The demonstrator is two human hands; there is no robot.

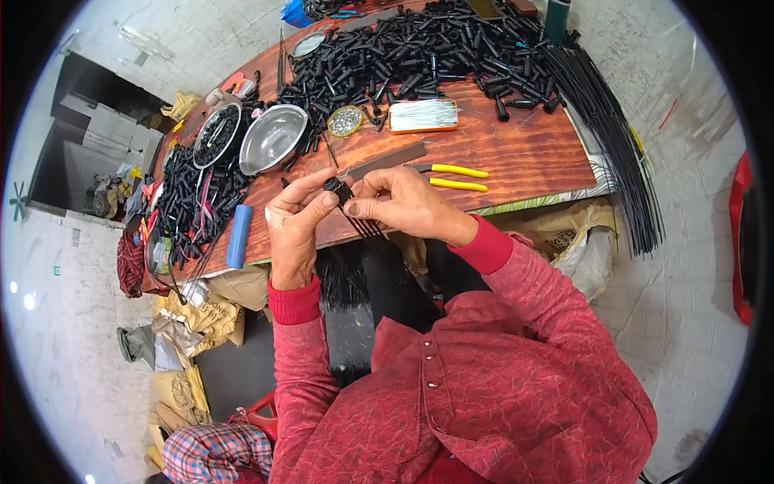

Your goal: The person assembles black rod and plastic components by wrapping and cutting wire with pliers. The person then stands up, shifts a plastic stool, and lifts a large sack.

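My left hand pinches a black plastic fitting between thumb and fingers, above the table's front edge. From it, several thin black rods hang down towards my lap. My right hand is closed beside the fitting, its thumb and fingertips pressed together at the tops of the rods. Whether something small sits in that pinch is hidden. Just beyond my right hand lie pliers with yellow handles. A dark flat bar rests behind both hands.
A large heap of black plastic parts covers the back of the wooden table. Nearer stand metal bowls, a tray of thin white pins and a yellow-rimmed dish. Long black rods overhang the right edge. A blue cylinder lies left.
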